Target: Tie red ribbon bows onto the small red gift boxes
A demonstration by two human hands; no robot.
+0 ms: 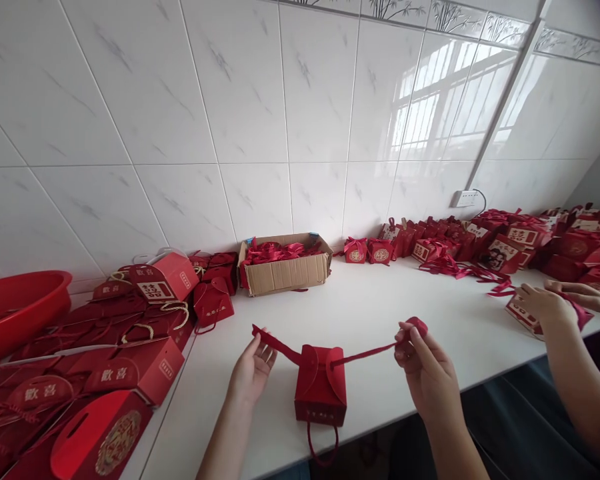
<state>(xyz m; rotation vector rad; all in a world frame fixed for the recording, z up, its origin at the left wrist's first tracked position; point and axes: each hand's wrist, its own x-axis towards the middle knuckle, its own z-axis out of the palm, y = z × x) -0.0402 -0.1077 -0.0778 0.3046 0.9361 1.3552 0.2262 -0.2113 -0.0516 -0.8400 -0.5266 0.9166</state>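
Observation:
A small red gift box [321, 390] with a folded top stands on the white table in front of me, its cord handle hanging over the near edge. A dark red ribbon [286, 351] runs through the top of the box and stretches out to both sides. On the left, my left hand [254, 367] pinches one ribbon end between thumb and fingers. My right hand [423, 357] is closed around the other length, with a bunched piece of ribbon showing above the fingers.
Red gift boxes [160, 367] pile up on the left beside a red basin [25, 307]. A cardboard box [287, 275] of ribbons stands against the wall, with more finished boxes [445, 240] at the back right. At right, another person's hands [550, 310] handle a box.

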